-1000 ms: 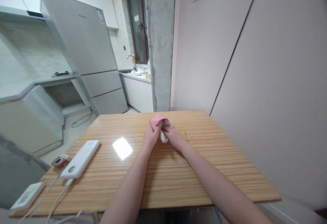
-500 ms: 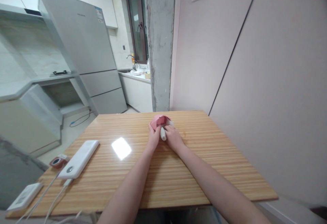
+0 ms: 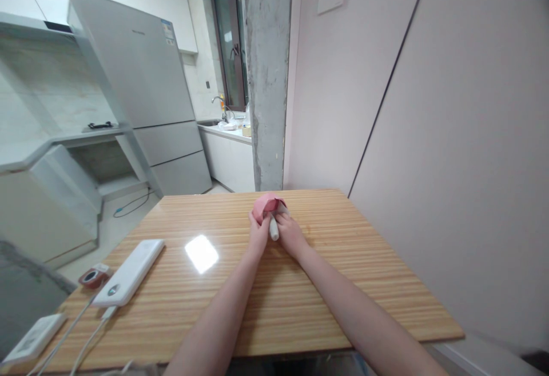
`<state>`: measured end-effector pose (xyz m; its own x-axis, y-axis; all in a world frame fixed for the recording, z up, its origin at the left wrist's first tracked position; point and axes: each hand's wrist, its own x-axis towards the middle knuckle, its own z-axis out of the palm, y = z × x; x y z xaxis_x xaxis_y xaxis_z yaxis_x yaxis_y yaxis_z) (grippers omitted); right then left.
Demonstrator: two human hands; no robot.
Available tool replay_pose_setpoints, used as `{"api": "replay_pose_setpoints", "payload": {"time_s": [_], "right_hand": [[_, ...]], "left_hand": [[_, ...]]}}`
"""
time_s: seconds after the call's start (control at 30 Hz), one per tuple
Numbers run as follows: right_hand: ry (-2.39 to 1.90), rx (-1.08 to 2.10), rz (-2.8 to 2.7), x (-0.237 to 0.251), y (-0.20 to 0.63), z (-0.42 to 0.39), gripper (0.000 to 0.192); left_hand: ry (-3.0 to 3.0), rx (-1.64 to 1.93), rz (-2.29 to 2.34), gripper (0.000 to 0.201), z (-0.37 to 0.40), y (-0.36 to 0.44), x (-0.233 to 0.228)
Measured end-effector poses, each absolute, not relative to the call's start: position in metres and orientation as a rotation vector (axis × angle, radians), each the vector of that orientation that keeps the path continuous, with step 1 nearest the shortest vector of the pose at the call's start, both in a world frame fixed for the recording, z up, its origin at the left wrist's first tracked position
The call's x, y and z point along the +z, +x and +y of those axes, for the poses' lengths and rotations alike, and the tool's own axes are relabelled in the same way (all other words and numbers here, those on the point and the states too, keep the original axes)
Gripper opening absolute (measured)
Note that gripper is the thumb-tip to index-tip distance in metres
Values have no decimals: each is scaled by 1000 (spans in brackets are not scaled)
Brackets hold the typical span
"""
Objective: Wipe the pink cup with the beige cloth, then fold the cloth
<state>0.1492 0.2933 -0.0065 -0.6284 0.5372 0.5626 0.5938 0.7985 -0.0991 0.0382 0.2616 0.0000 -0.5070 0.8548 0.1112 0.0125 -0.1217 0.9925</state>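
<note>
Both my hands meet at the middle of the wooden table [image 3: 343,284]. My left hand [image 3: 258,235] and my right hand [image 3: 289,233] together hold a small pink piece [image 3: 262,207], curved over like folded paper or cloth. A white roll-shaped part [image 3: 273,229] pokes down between my hands. What exactly the pink thing is cannot be told. My forearms reach in from the near edge.
A white power bank [image 3: 128,272] with cables lies at the table's left, beside a small red round object [image 3: 91,278] and a white flat device [image 3: 30,339]. A grey concrete pillar [image 3: 266,73] and a pale wall stand behind; a fridge [image 3: 141,84] stands far left.
The pink piece went from a flatter folded shape to a rounded curl between my hands. My hands stayed at the same spot; the view shifted slightly.
</note>
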Motion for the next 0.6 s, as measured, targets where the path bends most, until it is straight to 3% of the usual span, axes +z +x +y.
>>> {"api": "replay_pose_setpoints", "payload": {"time_s": [0.13,0.33,0.43,0.53,0.6], "right_hand": [[-731,-133,-2442,-1,149,295,22],[-739,-211,-2467,0,153,294,22],[-836,-204,-2448,-1,152,291,24],[-891,-175,-2414,-5,150,289,24],[-883,-167,-2388,-6,149,289,23]], "left_hand": [[1137,1681,1668,35,259,20,9],[1315,1527,1759,35,252,6,21],[1287,1568,1669,45,252,15,18],[1164,1718,1592,67,256,29,10],[1066,1738,1588,66,259,33,7]]}}
